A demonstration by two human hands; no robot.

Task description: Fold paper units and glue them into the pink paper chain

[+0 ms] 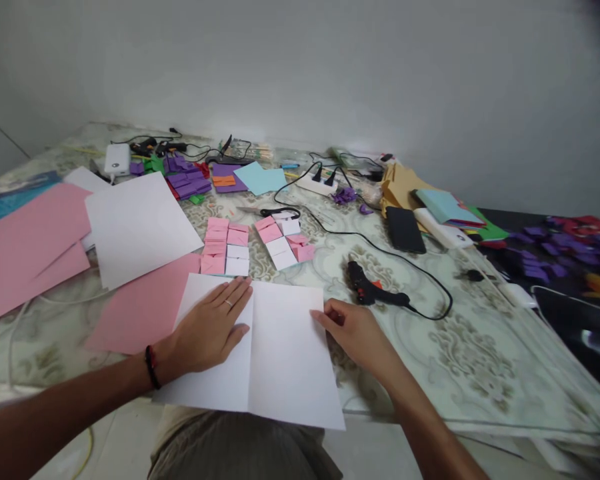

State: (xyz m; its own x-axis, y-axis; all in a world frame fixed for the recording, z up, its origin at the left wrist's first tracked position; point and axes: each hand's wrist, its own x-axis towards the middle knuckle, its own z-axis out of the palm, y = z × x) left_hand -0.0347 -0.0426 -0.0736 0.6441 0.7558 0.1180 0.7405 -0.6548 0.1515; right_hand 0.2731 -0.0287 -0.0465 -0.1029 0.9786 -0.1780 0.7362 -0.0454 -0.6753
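Observation:
A sheet of white paper (287,347) with a crease down its middle lies at the table's front edge, its lower part jutting over the edge. Flat on the left half rests my left hand (213,327), fingers stretched out. My right hand (345,327) pinches the paper's right edge between thumb and fingers. Just beyond the sheet are two groups of folded pink and white paper pieces, one on the left (225,247) and one on the right (283,241). Pink paper (145,307) lies partly under the white sheet.
A black glue gun (375,287) lies to the right, its cord running to a white power strip (317,182). Scissors (275,212), a black phone (405,230) and purple folded pieces (187,180) lie farther back. More white paper (143,227) and pink sheets (30,247) cover the left.

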